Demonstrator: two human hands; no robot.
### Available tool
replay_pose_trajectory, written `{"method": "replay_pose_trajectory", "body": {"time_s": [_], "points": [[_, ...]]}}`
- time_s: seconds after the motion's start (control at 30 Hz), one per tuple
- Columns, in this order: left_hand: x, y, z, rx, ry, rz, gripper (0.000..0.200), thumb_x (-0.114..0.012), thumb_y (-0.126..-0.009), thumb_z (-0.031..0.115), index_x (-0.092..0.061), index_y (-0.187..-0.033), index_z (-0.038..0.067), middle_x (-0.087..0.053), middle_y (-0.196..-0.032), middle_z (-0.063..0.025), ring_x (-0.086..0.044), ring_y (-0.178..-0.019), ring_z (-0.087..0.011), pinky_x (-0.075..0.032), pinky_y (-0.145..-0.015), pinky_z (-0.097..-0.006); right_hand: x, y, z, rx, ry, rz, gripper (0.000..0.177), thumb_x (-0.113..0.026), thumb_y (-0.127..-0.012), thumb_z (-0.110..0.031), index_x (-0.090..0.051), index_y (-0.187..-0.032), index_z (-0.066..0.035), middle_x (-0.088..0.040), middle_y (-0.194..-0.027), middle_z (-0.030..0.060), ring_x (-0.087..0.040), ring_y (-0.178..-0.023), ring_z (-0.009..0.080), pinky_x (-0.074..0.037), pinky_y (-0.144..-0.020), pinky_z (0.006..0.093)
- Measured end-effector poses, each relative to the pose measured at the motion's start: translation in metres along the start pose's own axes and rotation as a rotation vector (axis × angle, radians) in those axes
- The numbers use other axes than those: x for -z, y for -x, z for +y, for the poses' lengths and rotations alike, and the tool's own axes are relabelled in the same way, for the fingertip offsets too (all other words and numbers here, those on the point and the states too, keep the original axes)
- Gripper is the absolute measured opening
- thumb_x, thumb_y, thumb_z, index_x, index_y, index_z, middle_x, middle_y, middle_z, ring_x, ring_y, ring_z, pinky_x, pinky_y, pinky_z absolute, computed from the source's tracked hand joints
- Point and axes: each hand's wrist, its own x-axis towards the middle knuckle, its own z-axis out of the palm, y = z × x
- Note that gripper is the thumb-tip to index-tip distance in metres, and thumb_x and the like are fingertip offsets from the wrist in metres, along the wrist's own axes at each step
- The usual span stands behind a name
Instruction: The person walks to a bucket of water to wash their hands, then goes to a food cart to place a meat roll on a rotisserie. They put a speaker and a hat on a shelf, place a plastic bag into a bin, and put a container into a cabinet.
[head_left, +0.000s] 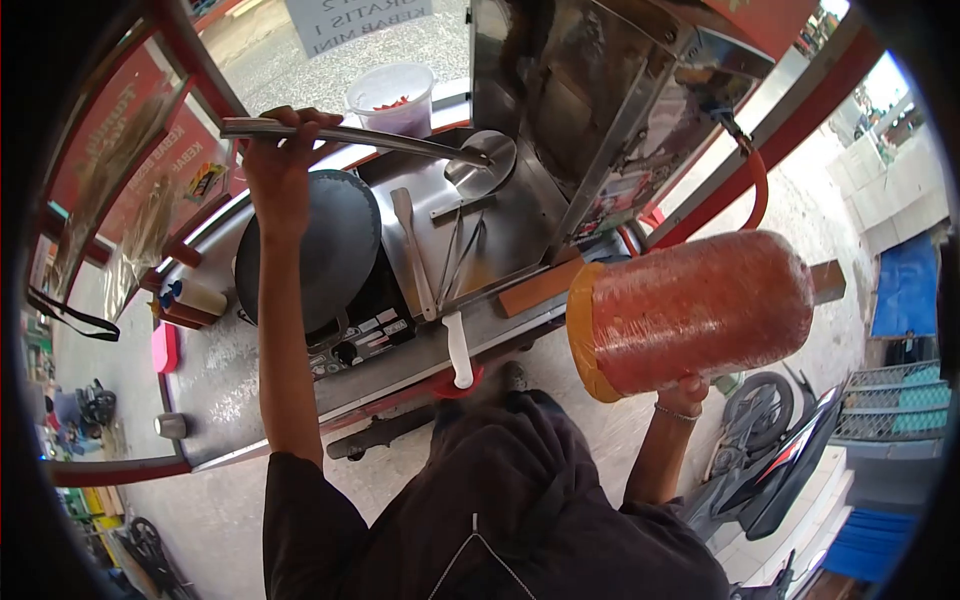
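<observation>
My left hand [280, 160] is closed round the end of a long metal rod [370, 137], which has a round metal disc [482, 165] at its far end, over the steel tray [530, 215]. On my right, my right hand [685, 395] supports a large wrapped roll of reddish meat [705, 310] from below; the roll hides most of its fingers. Yellow-orange wrapping covers the roll's left end. Tongs [462, 250] and a metal spatula [415, 250] lie on the tray. A knife with a white handle [458, 350] is at the counter's front edge.
A dark round pan [335, 250] sits on the stove [370, 343], beneath my left forearm. Behind the tray stand a tub with red pieces [392, 100] and an upright steel grill [590, 110]. Sauce bottles [195, 300] and a metal cup [172, 426] are at left. An orange hose [760, 190] hangs at right.
</observation>
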Motion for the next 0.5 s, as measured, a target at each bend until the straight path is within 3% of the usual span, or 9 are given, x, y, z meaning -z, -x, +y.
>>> {"method": "replay_pose_trajectory", "body": {"time_s": [0.13,0.3,0.5], "points": [[0.0,-0.003,-0.011,-0.019,-0.151,0.013,0.011,-0.054,-0.088,-0.002,-0.048,-0.095,0.004,-0.061,-0.094,-0.0116,-0.063,-0.096,-0.0285,-0.058,-0.077,-0.0366,0.009,-0.009,0.007,0.008,-0.019,-0.004,0.087,-0.076,-0.065,-0.049,-0.038,-0.134,-0.012,-0.043,-0.133,0.0085,-0.04,-0.123,0.0313,-0.037,-0.1,0.0511],[0.0,-0.006,-0.005,-0.016,-0.184,0.037,0.012,-0.055,-0.088,0.001,-0.049,-0.098,0.005,-0.06,-0.094,-0.0098,-0.063,-0.096,-0.0283,-0.056,-0.081,-0.039,0.021,-0.025,0.009,-0.001,-0.031,-0.024,0.086,-0.076,-0.066,-0.048,-0.038,-0.134,-0.011,-0.043,-0.133,0.0086,-0.041,-0.123,0.0311,-0.038,-0.1,0.0508],[-0.004,-0.01,-0.014,0.044,-0.258,-0.01,0.01,-0.054,-0.088,-0.001,-0.048,-0.094,0.003,-0.061,-0.094,-0.0112,-0.064,-0.094,-0.026,-0.058,-0.078,-0.0353,0.031,-0.048,0.012,-0.023,-0.052,-0.055,0.086,-0.076,-0.066,-0.047,-0.038,-0.134,-0.011,-0.043,-0.133,0.0088,-0.041,-0.122,0.0309,-0.038,-0.1,0.0503]]}}
